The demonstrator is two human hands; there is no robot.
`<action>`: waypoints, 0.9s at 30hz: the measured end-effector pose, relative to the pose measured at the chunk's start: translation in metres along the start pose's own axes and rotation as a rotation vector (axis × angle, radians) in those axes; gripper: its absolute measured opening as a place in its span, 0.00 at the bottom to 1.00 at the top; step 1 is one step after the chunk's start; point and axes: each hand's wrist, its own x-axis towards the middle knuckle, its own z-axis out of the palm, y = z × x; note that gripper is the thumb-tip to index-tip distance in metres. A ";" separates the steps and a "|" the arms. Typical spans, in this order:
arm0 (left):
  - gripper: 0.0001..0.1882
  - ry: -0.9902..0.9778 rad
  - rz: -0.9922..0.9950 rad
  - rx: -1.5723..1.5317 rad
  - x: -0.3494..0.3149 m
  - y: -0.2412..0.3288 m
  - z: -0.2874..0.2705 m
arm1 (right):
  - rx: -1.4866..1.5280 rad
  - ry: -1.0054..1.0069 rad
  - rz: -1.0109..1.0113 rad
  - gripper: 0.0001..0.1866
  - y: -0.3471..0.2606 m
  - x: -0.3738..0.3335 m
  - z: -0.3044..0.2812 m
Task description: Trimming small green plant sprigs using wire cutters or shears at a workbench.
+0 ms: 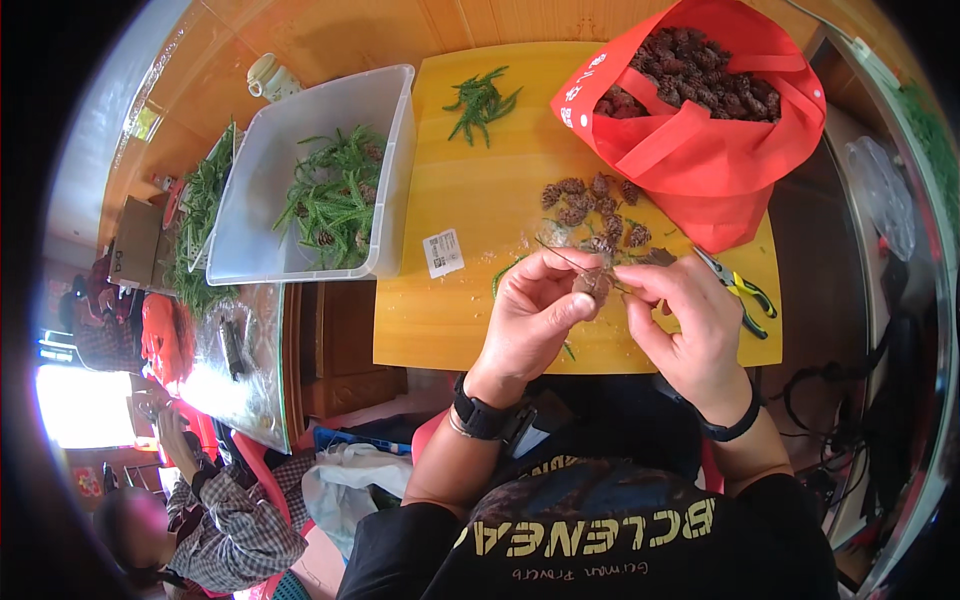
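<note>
While both hands meet, left hand (530,310) and right hand (685,320) pinch a cone (593,284) (brown) between fingertips.

I see a clear plastic bin (255,190) of green sprigs (335,195), a loose bunch of sprigs (481,102) on the yellow board (440,320), and yellow-handled pliers (738,292) beside a red bag (720,165) of cones
</note>
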 end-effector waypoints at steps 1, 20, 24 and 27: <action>0.17 0.000 -0.001 0.001 0.000 0.001 0.001 | 0.000 0.001 0.001 0.18 0.000 0.000 0.000; 0.12 -0.094 -0.076 0.066 -0.002 0.008 0.006 | -0.131 -0.232 -0.196 0.34 0.006 0.012 -0.014; 0.11 -0.124 -0.013 0.055 -0.002 0.007 0.010 | -0.098 -0.189 -0.212 0.33 0.009 0.012 -0.014; 0.11 -0.125 -0.029 -0.006 -0.002 0.009 0.010 | -0.078 -0.157 -0.197 0.32 0.010 0.009 -0.012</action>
